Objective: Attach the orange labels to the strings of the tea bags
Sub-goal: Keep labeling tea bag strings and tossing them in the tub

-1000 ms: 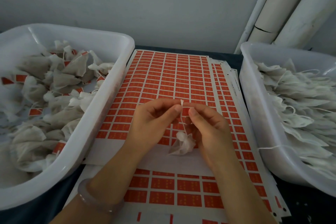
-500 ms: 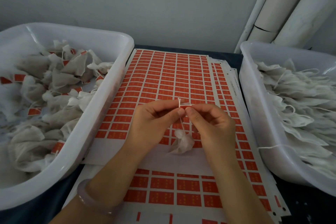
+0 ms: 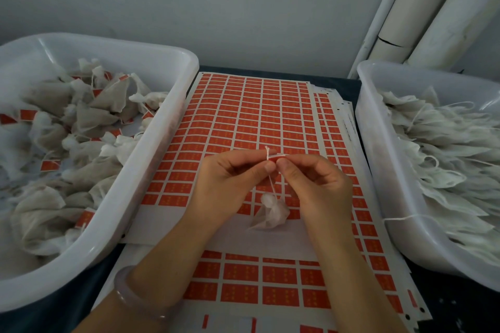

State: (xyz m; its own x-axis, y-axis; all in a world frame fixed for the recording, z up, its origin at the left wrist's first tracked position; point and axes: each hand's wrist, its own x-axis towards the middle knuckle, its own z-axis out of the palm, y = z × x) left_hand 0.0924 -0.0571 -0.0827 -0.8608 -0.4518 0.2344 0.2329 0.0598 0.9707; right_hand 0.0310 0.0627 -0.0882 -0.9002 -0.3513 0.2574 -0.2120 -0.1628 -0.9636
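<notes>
Your left hand (image 3: 232, 180) and right hand (image 3: 320, 186) are pinching a label (image 3: 278, 157) onto string (image 3: 271, 184). Left tub (image 3: 151, 149) is holding labelled bags (image 3: 89, 121); right tub (image 3: 365, 130), plain bags (image 3: 446, 157).

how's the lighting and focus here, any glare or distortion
Head view: dim, flat light, soft shadows; glare on the left bin and right bin walls; wide-angle curves both bins' edges; print on the label sheet too soft to read.

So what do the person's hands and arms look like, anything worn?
Two bare hands, no gloves, and no sleeves in view. The left hand has a pale, smooth, translucent bangle on its wrist; the right hand and wrist wear nothing. No rings show.
</notes>
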